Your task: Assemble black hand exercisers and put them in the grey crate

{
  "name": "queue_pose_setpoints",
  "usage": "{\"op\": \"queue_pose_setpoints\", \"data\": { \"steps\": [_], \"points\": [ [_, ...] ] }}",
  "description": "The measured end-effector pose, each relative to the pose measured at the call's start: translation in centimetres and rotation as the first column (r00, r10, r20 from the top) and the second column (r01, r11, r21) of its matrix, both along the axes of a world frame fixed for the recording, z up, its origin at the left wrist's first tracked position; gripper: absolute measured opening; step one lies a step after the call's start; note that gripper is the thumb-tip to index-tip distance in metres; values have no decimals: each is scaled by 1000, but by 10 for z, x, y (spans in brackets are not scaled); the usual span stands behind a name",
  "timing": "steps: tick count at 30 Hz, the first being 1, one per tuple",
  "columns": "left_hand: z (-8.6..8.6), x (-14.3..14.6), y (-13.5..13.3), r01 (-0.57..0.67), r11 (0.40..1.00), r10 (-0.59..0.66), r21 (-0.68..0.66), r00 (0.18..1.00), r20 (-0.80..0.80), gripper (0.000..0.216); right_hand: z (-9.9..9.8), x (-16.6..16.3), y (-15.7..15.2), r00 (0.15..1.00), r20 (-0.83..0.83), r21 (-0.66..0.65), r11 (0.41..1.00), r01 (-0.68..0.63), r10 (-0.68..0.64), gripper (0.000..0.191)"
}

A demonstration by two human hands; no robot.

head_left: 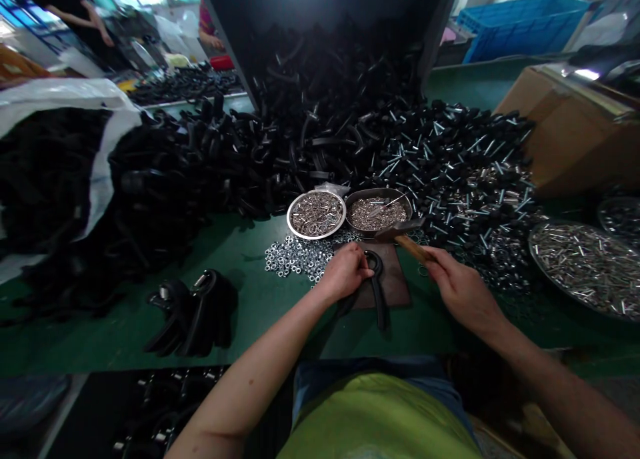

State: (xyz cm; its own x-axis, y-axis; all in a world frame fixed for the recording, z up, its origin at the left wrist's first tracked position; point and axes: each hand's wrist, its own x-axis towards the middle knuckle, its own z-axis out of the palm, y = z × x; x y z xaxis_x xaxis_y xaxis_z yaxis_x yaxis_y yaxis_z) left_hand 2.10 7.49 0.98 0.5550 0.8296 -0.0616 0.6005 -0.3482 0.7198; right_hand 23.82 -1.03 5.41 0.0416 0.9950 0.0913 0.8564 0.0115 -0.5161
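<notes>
My right hand is closed around the wooden handle of a hammer, whose dark metal head is raised near the small pans. On a brown square plate lies a black handle with a ring end, its straight arm pointing toward me. My left hand has its fingers pinched at the left side of that ring; whether a small piece is also between them is hidden. Loose metal nuts are spread just behind and left of my left hand.
Behind the plate stand a round steel bowl and a dark pan of small metal parts. Black parts heap across the back. A large pan of pins and a cardboard box are right; assembled black pieces sit left.
</notes>
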Motion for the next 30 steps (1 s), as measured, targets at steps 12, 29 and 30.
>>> {"op": "queue_pose_setpoints", "data": {
  "steps": [12, 29, 30],
  "points": [
    [-4, -1, 11, -58, 992, 61, -109, 998, 22, 16, -13, 4, -13, 1000, -15, -20, 999, -27, 26, 33],
    [-10, -20, 0, -250, 954, 295, -163, 875, 384, 12, -14, 6, -19, 999, -36, -2, 1000, -3, 3, 33],
    [-9, -20, 0, -233, 954, 290, -190, 878, 382, 12, -14, 7, -19, 999, -43, -5, 1000, 4, -4, 34]
  ]
}}
